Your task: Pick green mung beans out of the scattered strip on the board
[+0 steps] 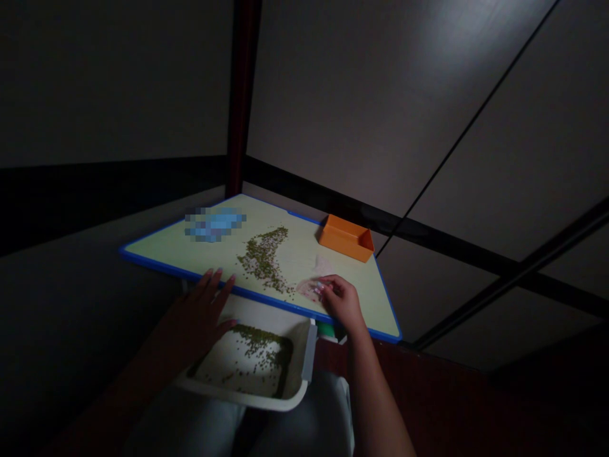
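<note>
A loose heap of small green mung beans (264,260) lies across the middle of the pale yellow-green, blue-edged table (304,254). My left hand (202,314) is open, its fingertips on the table's near edge and its thumb over a white plastic tray (247,398) on my lap. More beans are scattered in that tray. My right hand (340,298) rests on the table near its near edge, its fingers pinched on a translucent pinkish plastic film (308,289). A second pale, see-through piece (323,264) lies just beyond those fingers.
An orange open-topped box (346,238) stands by the far right edge of the table. A blurred blue object (215,223) lies at the far left. Dark walls and a dark upright post (242,95) rise behind the table's far corner.
</note>
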